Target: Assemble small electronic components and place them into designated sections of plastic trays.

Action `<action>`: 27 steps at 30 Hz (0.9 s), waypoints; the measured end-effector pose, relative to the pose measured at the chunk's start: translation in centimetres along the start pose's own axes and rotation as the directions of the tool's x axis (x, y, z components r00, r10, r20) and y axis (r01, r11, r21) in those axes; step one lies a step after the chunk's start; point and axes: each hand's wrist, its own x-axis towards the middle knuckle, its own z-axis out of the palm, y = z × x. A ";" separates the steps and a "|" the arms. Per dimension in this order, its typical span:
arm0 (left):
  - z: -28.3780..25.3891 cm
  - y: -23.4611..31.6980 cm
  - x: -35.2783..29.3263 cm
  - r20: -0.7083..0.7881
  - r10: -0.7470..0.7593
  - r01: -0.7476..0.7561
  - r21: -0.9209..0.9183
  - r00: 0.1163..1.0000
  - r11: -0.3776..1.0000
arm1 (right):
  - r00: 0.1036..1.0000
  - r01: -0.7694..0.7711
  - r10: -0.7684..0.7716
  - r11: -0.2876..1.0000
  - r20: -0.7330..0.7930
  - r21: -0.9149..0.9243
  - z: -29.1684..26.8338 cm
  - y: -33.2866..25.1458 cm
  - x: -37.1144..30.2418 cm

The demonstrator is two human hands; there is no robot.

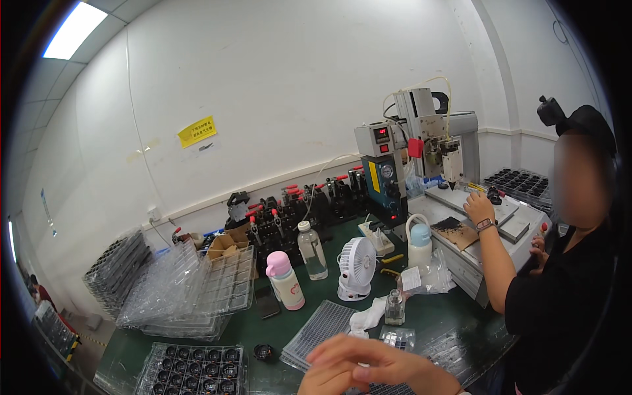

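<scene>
Grey gridded sheets [320,328], eleven o'clock of the right hand [382,361], appear light, flexible, best edge-held; fingers' grip cannot be determined.

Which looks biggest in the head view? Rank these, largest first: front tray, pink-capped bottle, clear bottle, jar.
1. Front tray, even cut off below
2. Pink-capped bottle and clear bottle: too alike to rank
3. Jar

Factory workshop: benchtop machine [452,160] with digital readout [382,133], red-handled clamps [276,225], stacked plastic trays [118,271].
</scene>
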 end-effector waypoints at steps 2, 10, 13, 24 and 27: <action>1.0 -1.9 -0.4 -0.014 0.109 -0.109 0.020 0.994 0.994 | 0.998 -0.008 -0.002 0.985 0.060 0.172 1.3 0.3 0.2; 1.0 -0.6 -2.6 0.311 -0.026 -0.064 0.277 0.950 0.959 | 1.000 0.022 -0.022 0.997 -0.005 0.074 2.4 -1.9 -0.3; 2.6 1.6 -2.1 0.284 -0.216 0.093 0.390 0.934 0.916 | 0.991 -0.059 0.064 0.997 -0.118 0.051 1.1 -1.3 -1.2; 2.0 1.0 1.5 -0.208 0.143 -0.249 -0.875 0.968 0.414 | 0.931 0.042 -0.112 0.978 -0.347 -0.203 2.3 -3.7 -1.4; 1.1 1.0 1.0 -0.308 0.069 -0.311 -0.879 0.949 0.361 | 0.920 0.048 -0.101 0.988 -0.378 -0.149 2.1 -3.4 -1.4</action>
